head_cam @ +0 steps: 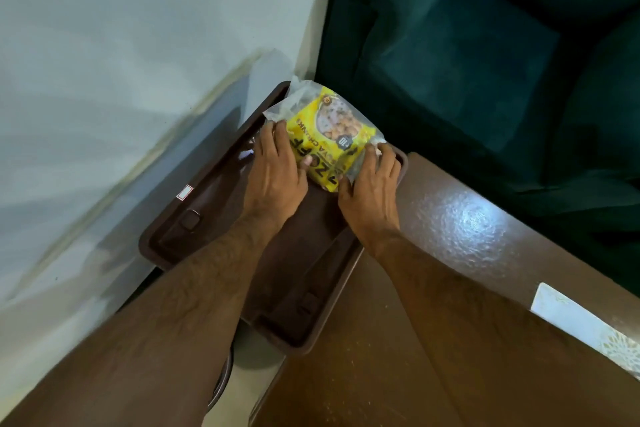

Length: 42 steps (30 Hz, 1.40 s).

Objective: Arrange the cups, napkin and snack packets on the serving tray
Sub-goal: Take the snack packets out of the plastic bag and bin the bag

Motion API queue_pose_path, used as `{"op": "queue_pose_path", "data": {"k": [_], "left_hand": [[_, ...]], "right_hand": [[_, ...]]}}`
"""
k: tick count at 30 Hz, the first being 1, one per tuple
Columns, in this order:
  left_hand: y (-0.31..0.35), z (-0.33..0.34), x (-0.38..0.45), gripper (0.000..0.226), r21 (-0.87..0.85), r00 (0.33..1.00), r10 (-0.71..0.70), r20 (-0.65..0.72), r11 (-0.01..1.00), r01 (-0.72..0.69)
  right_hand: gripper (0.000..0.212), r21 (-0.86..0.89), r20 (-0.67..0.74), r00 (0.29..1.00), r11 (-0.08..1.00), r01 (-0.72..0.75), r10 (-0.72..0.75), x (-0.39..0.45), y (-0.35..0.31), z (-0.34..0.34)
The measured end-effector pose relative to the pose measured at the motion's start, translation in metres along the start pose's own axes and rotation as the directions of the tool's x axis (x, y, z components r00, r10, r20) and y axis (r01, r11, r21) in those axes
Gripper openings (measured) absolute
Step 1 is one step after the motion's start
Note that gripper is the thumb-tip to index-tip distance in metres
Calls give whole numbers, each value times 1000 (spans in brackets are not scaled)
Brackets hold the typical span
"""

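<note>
Both hands hold a yellow-and-clear plastic snack packet [325,130] at the far end of a dark brown rectangular plastic serving tray [194,218]. The left hand [275,173] and right hand [369,189] each grip one side, fingers curled on its edges. The tray overhangs a glossy brown wooden surface [460,229] beside a dark green sofa [485,45].

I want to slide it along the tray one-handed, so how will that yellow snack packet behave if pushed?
The snack packet looks like thin, crinkly plastic film, so it would probably buckle rather than slide stiffly. Its puffed shape suggests it is light for its size. Both the left hand and right hand steady it on the tray.
</note>
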<state>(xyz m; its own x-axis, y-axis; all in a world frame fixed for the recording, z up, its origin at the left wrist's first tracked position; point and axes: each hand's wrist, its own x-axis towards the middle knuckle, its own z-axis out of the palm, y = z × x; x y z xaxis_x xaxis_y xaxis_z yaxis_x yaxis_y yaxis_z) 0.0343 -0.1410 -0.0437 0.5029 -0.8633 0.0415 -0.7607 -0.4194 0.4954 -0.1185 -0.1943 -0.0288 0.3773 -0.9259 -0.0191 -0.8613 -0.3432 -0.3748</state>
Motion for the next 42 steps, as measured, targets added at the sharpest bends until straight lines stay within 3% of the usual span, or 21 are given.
{"op": "queue_pose_path", "data": {"k": [5, 11, 14, 16, 19, 22, 24, 27, 30, 33, 37, 39, 42], "left_hand": [[8, 7, 8, 78, -217, 973, -229, -18, 951, 220], [19, 15, 1, 75, -365, 967, -253, 11, 900, 240], [21, 15, -9, 68, -422, 974, -226, -16, 884, 198], [20, 15, -15, 66, -424, 979, -201, -24, 889, 172], [24, 11, -24, 65, -428, 977, -213, -17, 885, 185], [26, 5, -30, 62, -474, 977, -211, -18, 863, 178], [25, 1, -29, 58, -536, 974, -224, -18, 825, 179], [32, -8, -31, 50, -658, 970, -241, -14, 733, 172], [40, -12, -35, 49, -716, 980, -197, 3, 684, 140], [42, -14, -39, 41, -637, 977, -211, -19, 756, 151], [45, -22, -42, 35, -506, 887, -356, -295, 845, 171], [48, -30, -41, 36, -409, 839, -373, -396, 890, 203], [53, -39, -37, 31, -205, 877, -223, -425, 968, 146]], "right_hand": [[75, 327, 7, 981, 927, -184, 192, 7, -2, 3], [61, 532, -21, 963, 819, -216, 267, 12, -7, 4], [53, 716, -47, 920, 656, -241, 389, 12, -13, -2], [60, 812, -29, 843, 505, -293, 536, 16, -18, -7], [68, 908, 102, 722, 232, -348, 685, 25, -24, -13], [67, 932, 213, 699, 72, -354, 683, 24, -25, -19], [51, 944, 212, 732, 57, -325, 647, 20, -27, -21], [29, 966, 92, 798, 140, -216, 595, 11, -28, -32], [41, 968, -51, 821, 231, -99, 568, 7, -32, -45], [49, 954, -110, 828, 291, -66, 549, 9, -35, -51], [33, 918, -138, 856, 389, -79, 499, -2, -26, -51], [48, 903, -116, 865, 414, -112, 488, -13, -19, -48], [86, 942, 63, 892, 268, -201, 448, -24, -11, -44]]}}
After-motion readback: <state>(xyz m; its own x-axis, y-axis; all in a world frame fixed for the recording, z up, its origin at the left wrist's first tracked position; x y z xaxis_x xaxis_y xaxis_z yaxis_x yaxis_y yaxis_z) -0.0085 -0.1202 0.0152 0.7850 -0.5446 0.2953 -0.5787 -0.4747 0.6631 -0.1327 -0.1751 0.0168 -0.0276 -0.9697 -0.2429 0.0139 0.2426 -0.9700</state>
